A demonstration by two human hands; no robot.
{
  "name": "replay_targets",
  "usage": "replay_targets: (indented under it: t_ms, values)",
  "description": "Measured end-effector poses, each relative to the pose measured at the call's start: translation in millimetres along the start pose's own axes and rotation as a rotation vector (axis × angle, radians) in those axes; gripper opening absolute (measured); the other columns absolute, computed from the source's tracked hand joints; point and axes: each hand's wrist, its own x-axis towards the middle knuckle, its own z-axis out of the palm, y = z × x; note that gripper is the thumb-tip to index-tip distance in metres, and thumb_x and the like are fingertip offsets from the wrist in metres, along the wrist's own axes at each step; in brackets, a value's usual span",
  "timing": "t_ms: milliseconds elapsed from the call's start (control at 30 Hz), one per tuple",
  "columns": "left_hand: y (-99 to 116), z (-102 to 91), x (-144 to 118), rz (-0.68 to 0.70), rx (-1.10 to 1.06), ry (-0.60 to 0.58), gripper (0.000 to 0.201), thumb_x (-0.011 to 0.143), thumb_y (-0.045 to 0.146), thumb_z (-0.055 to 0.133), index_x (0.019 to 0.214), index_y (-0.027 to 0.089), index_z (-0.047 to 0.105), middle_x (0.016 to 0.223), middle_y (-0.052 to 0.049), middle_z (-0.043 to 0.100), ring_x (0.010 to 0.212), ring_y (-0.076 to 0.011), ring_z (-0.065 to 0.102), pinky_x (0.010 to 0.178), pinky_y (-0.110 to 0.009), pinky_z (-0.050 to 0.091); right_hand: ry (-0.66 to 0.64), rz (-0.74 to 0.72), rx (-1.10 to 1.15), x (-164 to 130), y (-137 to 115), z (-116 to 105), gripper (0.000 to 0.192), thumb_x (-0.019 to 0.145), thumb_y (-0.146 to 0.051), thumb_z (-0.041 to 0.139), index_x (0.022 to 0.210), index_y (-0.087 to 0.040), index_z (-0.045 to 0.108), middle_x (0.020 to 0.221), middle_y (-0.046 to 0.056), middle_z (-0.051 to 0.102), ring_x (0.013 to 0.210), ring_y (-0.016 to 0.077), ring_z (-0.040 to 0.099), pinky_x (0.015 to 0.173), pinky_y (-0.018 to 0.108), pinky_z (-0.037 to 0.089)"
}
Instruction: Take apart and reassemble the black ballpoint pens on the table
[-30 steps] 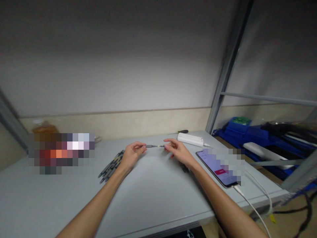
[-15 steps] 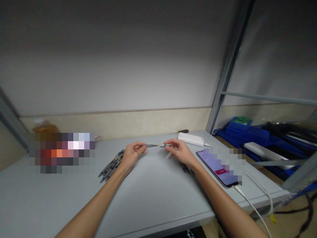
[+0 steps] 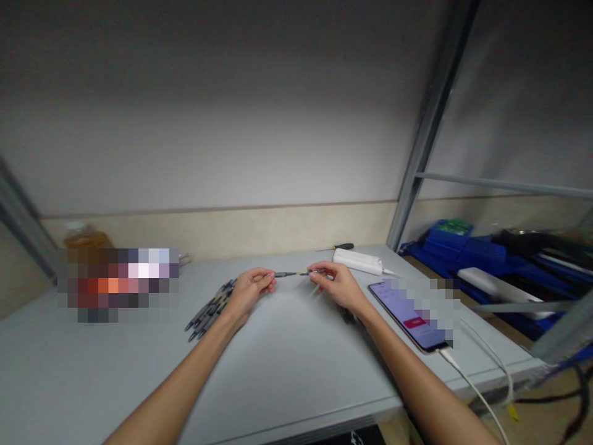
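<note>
Above the middle of the table, my left hand (image 3: 251, 291) pinches the left end of a slim grey pen (image 3: 286, 274). My right hand (image 3: 334, 282) has its fingertips closed around the pen's other end. A yellowish band shows on the pen near the right fingertips; both of its ends are hidden in my fingers. Beside my left wrist lies a pile of similar grey pens (image 3: 209, 312), partly covered by that hand. Some dark slender pieces (image 3: 347, 316) show under my right wrist, mostly hidden.
A phone (image 3: 407, 318) with a white cable lies right of my right forearm. Behind it are a white power strip-like block (image 3: 357, 261) and a screwdriver (image 3: 343, 246). A bottle (image 3: 86, 237) and blurred-out items stand left. Blue bins (image 3: 445, 244) sit beyond the metal frame.
The bright silvery part near my right fingertips shows less now, and the right grip sits slightly closer around the pen. Both hands otherwise stay almost in place.
</note>
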Motion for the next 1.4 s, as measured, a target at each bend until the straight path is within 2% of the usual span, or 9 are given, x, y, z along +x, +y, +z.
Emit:
replay_targets:
  t_ms: [133, 367, 533, 733, 867, 1000, 1133, 1233, 1400]
  values:
    - [-0.3, 1.2, -3.8, -0.04, 0.052, -0.023, 0.036, 0.047, 0.034, 0.081, 0.068, 0.011, 0.064, 0.056, -0.002, 0.064, 0.051, -0.0087, 0.055, 0.055, -0.022, 0.044, -0.023, -0.002, -0.006, -0.6, -1.0, -2.5, 0.028, 0.07, -0.038, 0.063, 0.082, -0.013, 0.066, 0.058, 0.0, 0.059, 0.053, 0.0113, 0.051, 0.056, 0.025, 0.043]
    - [2.0, 8.3, -12.1, 0.072, 0.132, -0.035, 0.033, 0.052, 0.036, 0.078, 0.069, 0.012, 0.063, 0.056, -0.001, 0.063, 0.051, -0.0102, 0.055, 0.054, -0.023, 0.042, -0.013, 0.032, 0.071, -1.0, -2.4, -5.2, 0.03, 0.069, -0.043, 0.064, 0.079, -0.014, 0.065, 0.051, -0.002, 0.053, 0.046, 0.0095, 0.045, 0.047, 0.022, 0.035]
    - [-0.8, 7.7, -10.0, 0.101, 0.227, -0.047, 0.027, 0.057, 0.034, 0.073, 0.07, 0.013, 0.063, 0.056, -0.001, 0.063, 0.052, -0.0113, 0.055, 0.055, -0.023, 0.041, 0.033, 0.073, -0.001, -1.7, -2.3, -2.4, 0.036, 0.074, -0.047, 0.057, 0.056, -0.016, 0.056, 0.047, -0.001, 0.054, 0.043, 0.0092, 0.044, 0.045, 0.022, 0.034]
    - [5.7, 7.0, -17.1, 0.37, 0.593, 0.053, 0.01, 0.069, 0.024, 0.063, 0.071, 0.016, 0.066, 0.072, -0.005, 0.069, 0.068, -0.0179, 0.063, 0.065, -0.027, 0.045, -0.006, 0.22, 0.12, -3.1, -0.4, 0.2, 0.037, 0.073, -0.047, 0.058, 0.054, -0.016, 0.055, 0.041, -0.003, 0.049, 0.037, 0.0068, 0.037, 0.04, 0.021, 0.027]
    - [11.4, 7.2, -24.5, 0.614, 0.779, 0.05, 0.01, 0.076, 0.022, 0.058, 0.074, 0.018, 0.067, 0.079, -0.006, 0.07, 0.076, -0.0194, 0.063, 0.074, -0.03, 0.046, -0.062, 0.352, 0.3, -2.5, 1.6, -2.0, 0.034, 0.068, -0.045, 0.065, 0.059, -0.013, 0.059, 0.04, -0.005, 0.046, 0.036, 0.0053, 0.035, 0.037, 0.019, 0.022]
    - [12.2, 8.9, -28.0, 0.759, 0.864, 0.025, 0.013, 0.08, 0.021, 0.054, 0.076, 0.019, 0.066, 0.079, -0.007, 0.07, 0.076, -0.0194, 0.063, 0.074, -0.031, 0.047, -0.113, 0.449, 0.466, -0.3, 3.2, -4.2, 0.032, 0.065, -0.04, 0.069, 0.058, -0.01, 0.059, 0.04, -0.006, 0.041, 0.035, 0.0029, 0.03, 0.036, 0.018, 0.018]
    - [11.6, 11.2, -28.5, 0.839, 0.891, -0.021, 0.017, 0.084, 0.022, 0.05, 0.08, 0.019, 0.066, 0.078, -0.008, 0.069, 0.076, -0.0194, 0.062, 0.074, -0.031, 0.047, -0.082, 0.491, 0.562, 1.2, 2.8, -3.7, 0.029, 0.066, -0.035, 0.07, 0.058, -0.01, 0.059, 0.04, -0.006, 0.04, 0.037, 0.003, 0.031, 0.034, 0.017, 0.019]
    - [9.5, 11.6, -26.8, 0.843, 0.888, -0.038, 0.017, 0.085, 0.024, 0.05, 0.082, 0.019, 0.066, 0.079, -0.008, 0.069, 0.078, -0.0194, 0.061, 0.076, -0.032, 0.046, -0.013, 0.472, 0.581, 1.9, 1.0, -2.1, 0.029, 0.068, -0.037, 0.07, 0.058, -0.012, 0.059, 0.042, -0.005, 0.043, 0.037, 0.0038, 0.034, 0.034, 0.017, 0.023]
    - [2.2, 12.3, -23.8, 0.765, 0.88, -0.044, 0.015, 0.083, 0.028, 0.053, 0.083, 0.018, 0.065, 0.082, -0.007, 0.068, 0.078, -0.0185, 0.06, 0.076, -0.03, 0.045, 0.094, 0.358, 0.6, 1.5, -4.4, 0.6, 0.03, 0.063, -0.04, 0.074, 0.062, -0.014, 0.058, 0.056, -0.001, 0.056, 0.048, 0.0054, 0.049, 0.045, 0.017, 0.04]
